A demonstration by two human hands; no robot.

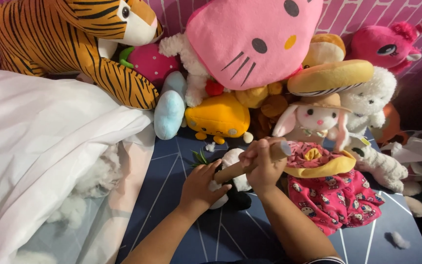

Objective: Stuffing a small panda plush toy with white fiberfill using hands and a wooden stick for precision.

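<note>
My left hand (200,187) presses down on a small black-and-white plush toy (234,188) lying on the dark blue mat (172,171). A green leaf-like tuft sticks out just left of the toy. My right hand (262,168) is closed around a wooden stick (235,168) with a pale tip, which slants down to the left into the plush toy. Both hands meet over the toy at the centre of the view.
A big clear bag with white stuffing (40,146) fills the left. Piled behind are a tiger plush (74,39), a pink cat-face cushion (252,39), a yellow plush (218,117), a bunny with a hat (316,117) and a pink unicorn (387,46). Pink printed fabric (335,195) lies to the right.
</note>
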